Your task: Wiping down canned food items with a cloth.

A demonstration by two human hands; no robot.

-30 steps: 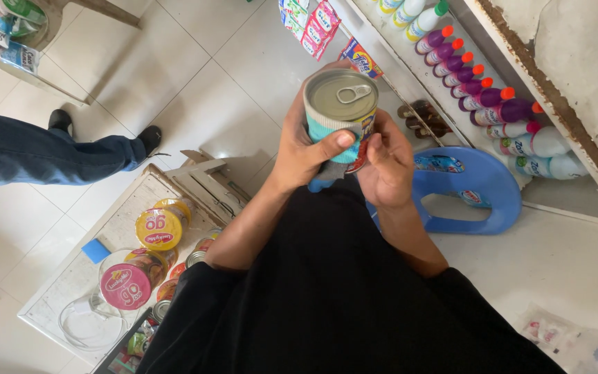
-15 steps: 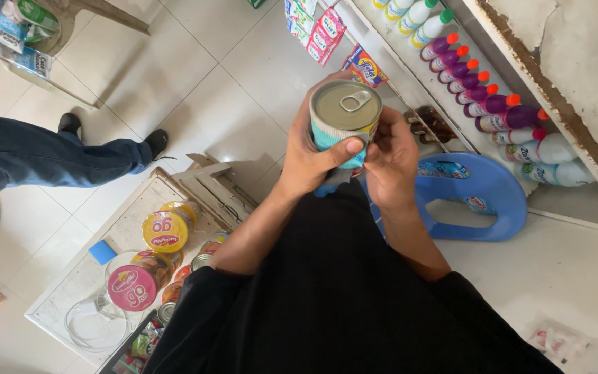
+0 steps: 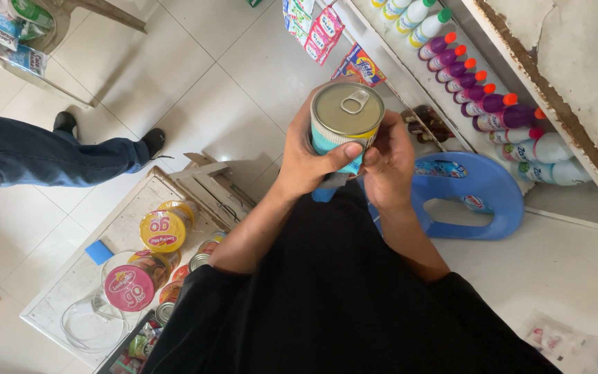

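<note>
A round metal tin with a ring-pull lid and a teal-and-white label [image 3: 346,126] is held up in the air in front of the person's chest, between both hands, carried by nothing else. Its long axis points roughly toward the camera, lid end uppermost, so the ring-pull faces the viewer. The left hand [image 3: 309,163] wraps the tin's left side from below, thumb laid across the label, a clenched grip on the tin. The right hand [image 3: 389,163] presses against the lower right of the tin, fingertips at the label's edge; it seems to be grasping the tin as well, though its fingers are partly hidden behind the body of the tin. Both hands are in contact, the left holding more of the wall. Below and to the left stands a low pale table [image 3: 70,284] carrying round tubs with yellow and pink lids [image 3: 162,230], well apart from the tin. To the right sits a blue plastic stool [image 3: 486,201], and beyond it a shelf of purple and white bottles [image 3: 482,104]. Another person's leg in blue jeans [image 3: 43,156] crosses the tiled floor at the left.
</note>
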